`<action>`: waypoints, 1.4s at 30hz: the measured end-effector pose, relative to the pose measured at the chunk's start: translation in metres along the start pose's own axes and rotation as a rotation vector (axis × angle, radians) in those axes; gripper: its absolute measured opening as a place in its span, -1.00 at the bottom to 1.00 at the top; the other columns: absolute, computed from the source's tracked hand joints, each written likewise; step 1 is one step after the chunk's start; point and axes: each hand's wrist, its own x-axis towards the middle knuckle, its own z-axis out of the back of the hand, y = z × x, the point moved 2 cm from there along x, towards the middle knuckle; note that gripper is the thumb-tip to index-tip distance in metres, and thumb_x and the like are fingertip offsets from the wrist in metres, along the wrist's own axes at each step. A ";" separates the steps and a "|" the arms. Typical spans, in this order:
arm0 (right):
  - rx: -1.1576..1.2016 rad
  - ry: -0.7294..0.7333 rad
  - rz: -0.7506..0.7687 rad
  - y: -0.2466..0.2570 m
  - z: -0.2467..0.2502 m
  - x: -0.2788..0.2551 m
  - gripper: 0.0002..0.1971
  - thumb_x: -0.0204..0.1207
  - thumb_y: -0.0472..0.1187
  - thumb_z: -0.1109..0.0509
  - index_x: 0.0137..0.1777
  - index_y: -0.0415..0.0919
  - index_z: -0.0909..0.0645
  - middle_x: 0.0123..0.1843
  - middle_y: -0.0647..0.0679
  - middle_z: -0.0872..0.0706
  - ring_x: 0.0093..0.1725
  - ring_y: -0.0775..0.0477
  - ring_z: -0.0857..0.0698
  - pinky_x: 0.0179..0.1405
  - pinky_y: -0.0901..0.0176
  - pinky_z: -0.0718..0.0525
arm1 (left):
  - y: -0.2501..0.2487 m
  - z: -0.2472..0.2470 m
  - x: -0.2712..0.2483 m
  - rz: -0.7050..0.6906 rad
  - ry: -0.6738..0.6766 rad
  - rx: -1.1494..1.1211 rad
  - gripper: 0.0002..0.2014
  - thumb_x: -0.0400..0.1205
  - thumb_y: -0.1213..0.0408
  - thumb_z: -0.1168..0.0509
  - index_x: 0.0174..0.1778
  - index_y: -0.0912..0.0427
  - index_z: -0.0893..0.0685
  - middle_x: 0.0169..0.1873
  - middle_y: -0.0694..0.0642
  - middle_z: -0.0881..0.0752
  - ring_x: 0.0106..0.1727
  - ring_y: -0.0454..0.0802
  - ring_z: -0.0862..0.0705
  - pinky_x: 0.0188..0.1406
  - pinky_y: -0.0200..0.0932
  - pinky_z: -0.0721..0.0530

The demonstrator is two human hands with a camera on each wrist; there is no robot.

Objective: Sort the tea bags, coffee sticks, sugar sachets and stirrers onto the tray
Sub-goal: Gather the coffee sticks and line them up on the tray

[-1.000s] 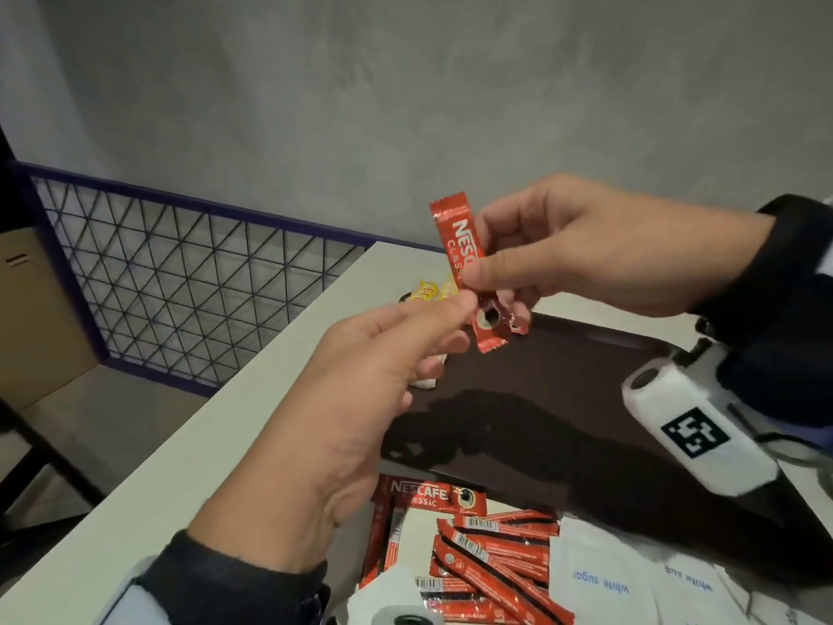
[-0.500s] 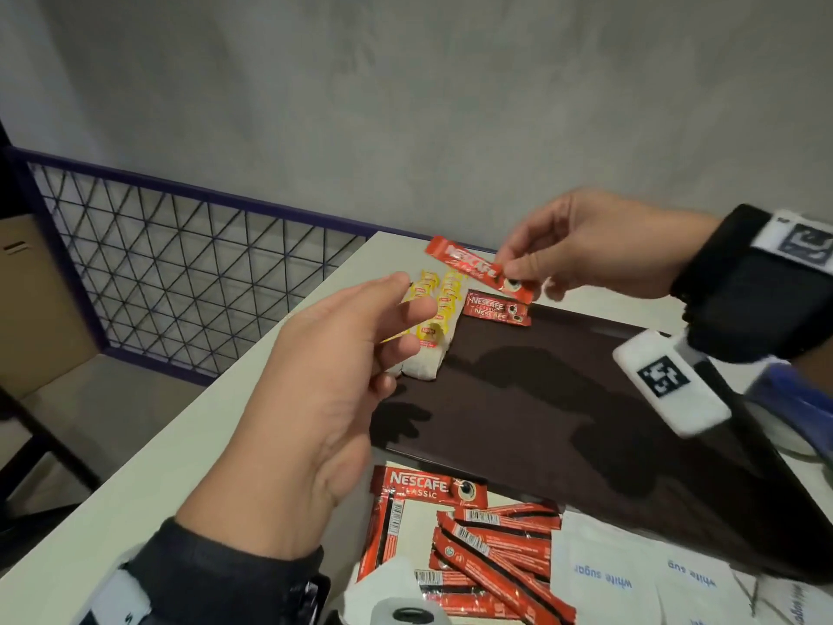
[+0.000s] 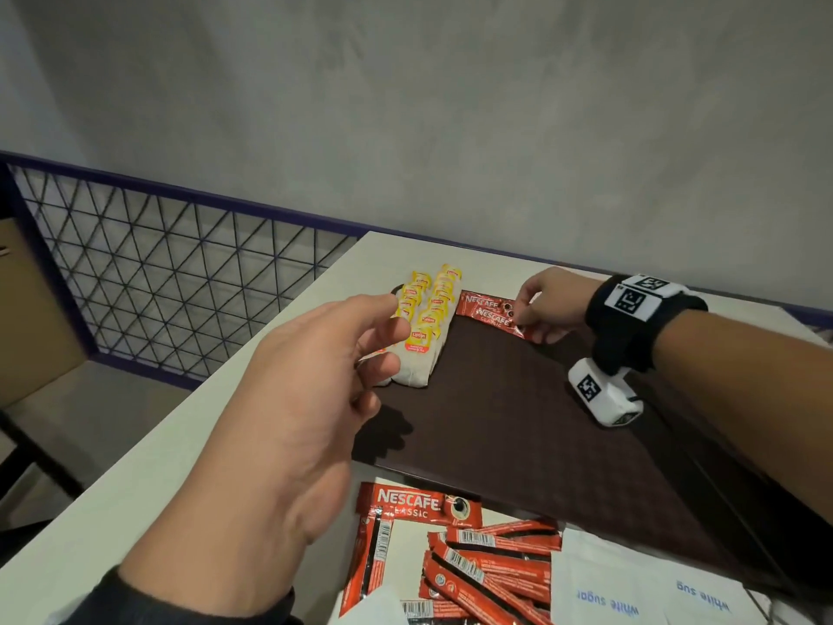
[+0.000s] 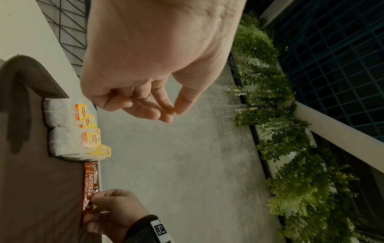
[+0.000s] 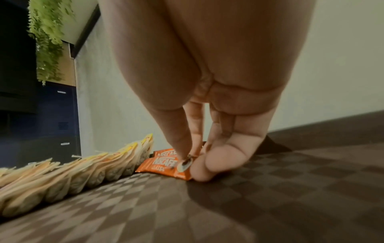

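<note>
A dark brown tray (image 3: 518, 421) lies on the white table. Rows of yellow-tagged tea bags (image 3: 426, 327) fill its far left corner. Right of them, two red coffee sticks lie along the far edge. My right hand (image 3: 523, 320) pinches the right end of the nearer coffee stick (image 3: 493, 317), which lies flat on the tray beside the other stick (image 3: 480, 302). The right wrist view shows thumb and finger on that coffee stick (image 5: 162, 166). My left hand (image 3: 383, 336) hovers over the tray's left edge near the tea bags, fingers loosely curled and holding nothing.
A loose pile of red coffee sticks (image 3: 487, 566) and white sugar sachets (image 3: 631, 593) lies on the table (image 3: 157, 444) in front of the tray's near edge. A purple mesh railing (image 3: 157, 286) runs along the table's left side. A grey wall stands behind.
My left hand let go of the coffee stick held up between both hands. My right hand carried it down to the tray's far edge, beside the other stick.
</note>
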 end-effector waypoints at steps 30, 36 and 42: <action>-0.412 0.154 0.373 0.074 -0.005 -0.122 -0.75 0.52 0.09 -0.55 -0.05 -0.08 -0.72 -0.24 -0.12 -0.84 -0.42 -0.01 -0.72 -0.42 0.27 -0.64 | -0.012 -0.006 -0.009 0.011 0.063 0.042 -0.90 0.66 0.19 -0.42 -0.17 0.04 -0.69 -0.35 -0.08 -0.78 -0.40 -0.18 -0.59 -0.32 -0.21 -0.41; -0.608 0.482 0.438 0.090 -0.043 -0.238 -0.46 0.28 0.46 -0.53 0.06 0.06 -0.77 -0.10 0.16 -0.84 -0.14 0.16 -0.77 -0.06 0.09 -0.82 | -0.046 0.000 -0.027 -0.096 0.160 0.066 -0.88 0.69 0.13 -0.35 -0.16 0.00 -0.67 -0.30 -0.11 -0.72 -0.38 -0.20 -0.59 -0.31 -0.25 -0.49; -0.794 0.370 0.452 0.077 -0.078 -0.268 -0.29 0.19 0.57 -0.51 0.13 0.06 -0.64 -0.05 0.12 -0.71 -0.08 0.06 -0.69 -0.05 0.05 -0.80 | -0.085 0.005 -0.053 -0.232 0.219 0.178 -0.90 0.72 0.13 -0.32 -0.10 0.00 -0.63 -0.30 -0.13 -0.71 -0.34 -0.19 -0.60 -0.29 -0.27 -0.51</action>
